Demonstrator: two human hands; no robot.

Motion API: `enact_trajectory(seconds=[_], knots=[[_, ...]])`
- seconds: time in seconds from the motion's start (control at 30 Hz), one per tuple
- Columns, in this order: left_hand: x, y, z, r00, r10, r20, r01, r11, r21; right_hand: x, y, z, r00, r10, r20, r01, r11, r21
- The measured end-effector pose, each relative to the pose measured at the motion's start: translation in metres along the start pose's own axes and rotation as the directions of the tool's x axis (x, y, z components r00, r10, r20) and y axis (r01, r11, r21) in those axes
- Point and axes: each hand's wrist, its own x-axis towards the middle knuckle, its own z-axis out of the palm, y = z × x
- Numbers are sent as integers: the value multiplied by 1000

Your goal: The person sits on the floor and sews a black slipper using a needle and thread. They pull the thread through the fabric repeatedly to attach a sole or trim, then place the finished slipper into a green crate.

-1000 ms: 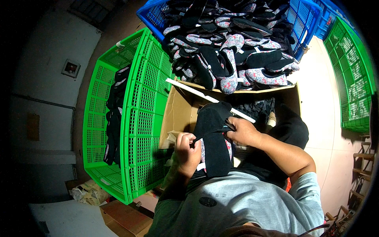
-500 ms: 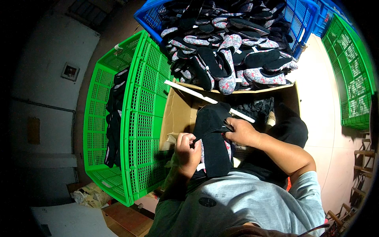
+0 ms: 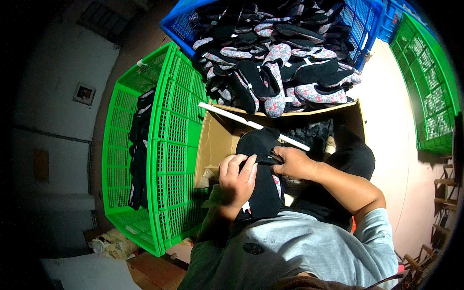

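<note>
Across my lap lies a slipper [image 3: 267, 195] with its black sole up; pink-and-white floral fabric shows along its edges. My left hand [image 3: 236, 182] reaches over its left side, its fingers bent and closed on the slipper. At the right side, my right hand [image 3: 297, 163] is closed with thumb and fingers together near the slipper's middle. Something small and dark sticks out from those fingers, too hidden to name. Above the slipper is a black rounded shape [image 3: 258, 142], which may be my knee or another piece.
A blue crate [image 3: 176, 21] heaped with floral and black slippers [image 3: 316, 94] stands ahead. Below it sits an open cardboard box [image 3: 208, 140] with a white strip [image 3: 251, 124] across it. Green crates [image 3: 162, 145] stand at left, another green crate [image 3: 425, 92] at far right.
My left hand has moved right and slightly up, from the slipper's left edge onto its sole. The right hand stays at nearly the same spot.
</note>
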Motion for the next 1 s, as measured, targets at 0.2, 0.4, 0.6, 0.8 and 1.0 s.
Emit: enact_trajectory(seconds=[0.2,0.4,0.6,0.8,1.0], knots=[[4,-5,11,999,28,-24,-29,998,-53,-2,13,-32,986,-162,46,159,985,65],[-1,-6,19,998,-22,-52,18,997,-72,3,8,-25,965,-140,-223,204,933,297],[-1,-4,20,995,-68,-72,58,990,-127,4,-8,-24,935,-182,-306,233,962,140],[-3,-3,26,987,-119,-106,98,978,-185,5,-8,-20,957,-140,-256,177,976,128],[-2,-2,25,990,-108,-90,92,982,-167,5,-10,-16,915,-246,-320,269,963,30]])
